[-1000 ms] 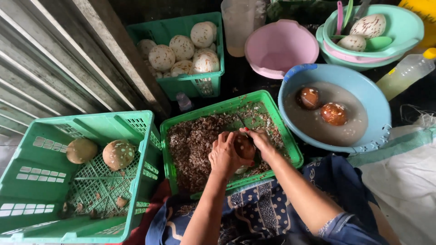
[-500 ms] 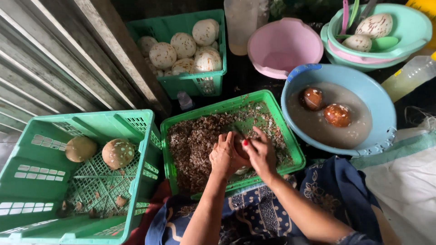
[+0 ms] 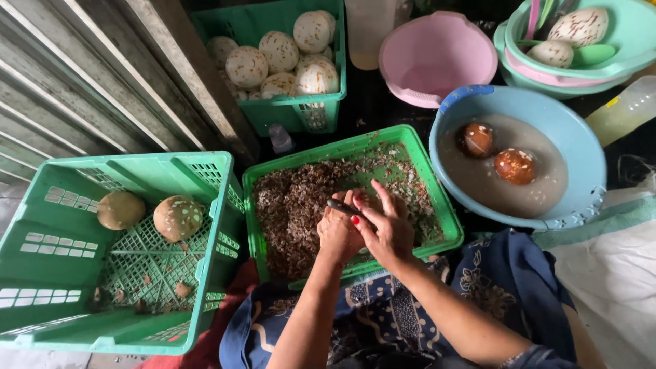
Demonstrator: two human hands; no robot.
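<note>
Both hands are pressed together over the green tray of brown peelings (image 3: pixel 301 205) – the left hand (image 3: pixel 339 236) grips a dark blade, the right hand (image 3: pixel 388 229) has its fingers stretched looser than a moment ago, and the round brown fruit is now hidden between the palms

Glossy plastic blue basin (image 3: pixel 588 164), matt perforated plastic green crates (image 3: pixel 41 273), rough flaky brown shavings (image 3: pixel 294 205), patterned cloth (image 3: pixel 410 314).

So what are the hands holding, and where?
The left hand grips a thin dark tool by its lower end. The right hand covers something over the middle crate; what cannot be told.
</note>
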